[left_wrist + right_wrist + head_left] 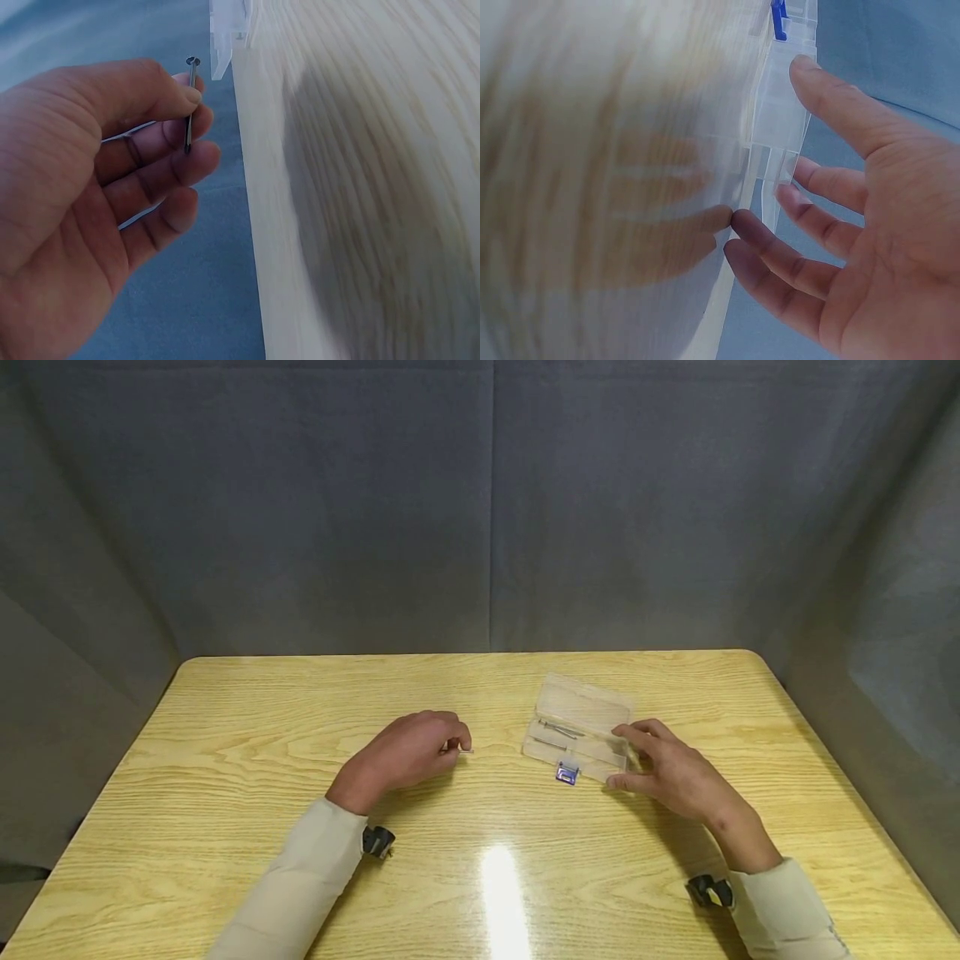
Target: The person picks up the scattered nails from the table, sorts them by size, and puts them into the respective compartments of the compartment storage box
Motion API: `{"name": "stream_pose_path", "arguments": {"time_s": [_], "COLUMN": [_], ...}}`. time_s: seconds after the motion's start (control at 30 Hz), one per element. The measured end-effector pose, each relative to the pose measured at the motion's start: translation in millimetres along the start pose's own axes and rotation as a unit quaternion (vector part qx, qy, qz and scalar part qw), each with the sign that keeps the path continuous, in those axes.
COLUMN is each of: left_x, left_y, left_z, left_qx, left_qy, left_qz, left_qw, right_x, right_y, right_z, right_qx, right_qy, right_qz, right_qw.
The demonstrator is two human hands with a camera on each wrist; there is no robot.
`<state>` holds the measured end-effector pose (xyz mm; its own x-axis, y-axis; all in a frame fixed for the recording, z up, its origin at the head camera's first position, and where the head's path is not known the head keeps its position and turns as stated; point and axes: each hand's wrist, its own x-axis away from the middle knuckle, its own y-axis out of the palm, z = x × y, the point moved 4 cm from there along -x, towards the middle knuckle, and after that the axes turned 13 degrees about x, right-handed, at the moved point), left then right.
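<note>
My left hand (408,750) pinches a nail (190,105) between thumb and fingertips, just above the table, left of the box. In the left wrist view its round head points up and its tip down. A clear plastic box (592,768) lies with its lid (583,703) laid back behind it. Several nails (551,744) lie inside the box, and a blue latch (567,773) hangs from its front edge. My right hand (675,770) holds the right end of the box, thumb at the front corner and fingers by the rear; the lower fingers touch the table.
The wood-grain table (225,777) carries the box right of its middle. Grey cloth (337,510) stands behind the table and along both sides. Black wrist cameras (378,841) sit at both cuffs.
</note>
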<state>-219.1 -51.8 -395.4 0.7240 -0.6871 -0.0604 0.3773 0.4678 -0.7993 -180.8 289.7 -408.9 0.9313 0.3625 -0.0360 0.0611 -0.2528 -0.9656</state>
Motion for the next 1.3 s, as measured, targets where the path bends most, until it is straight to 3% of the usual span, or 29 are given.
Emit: {"name": "stream_pose_path", "arguments": {"time_s": [0.63, 1.3], "left_x": [-27.0, -52.8], "left_y": [3.6, 15.5], "left_z": [18.4, 37.1], "left_qx": [0.004, -0.023], "left_qy": [0.023, 0.047], "left_qz": [-0.009, -0.005], "left_qw": [0.9997, 0.9986], "right_x": [0.2, 1.1], "right_y": [-0.3, 0.6], "right_z": [1.3, 1.5], "right_qx": [-0.002, 0.002], "right_qy": [-0.004, 0.005], "right_qz": [0.004, 0.001], "right_qw": [1.0, 1.0]}}
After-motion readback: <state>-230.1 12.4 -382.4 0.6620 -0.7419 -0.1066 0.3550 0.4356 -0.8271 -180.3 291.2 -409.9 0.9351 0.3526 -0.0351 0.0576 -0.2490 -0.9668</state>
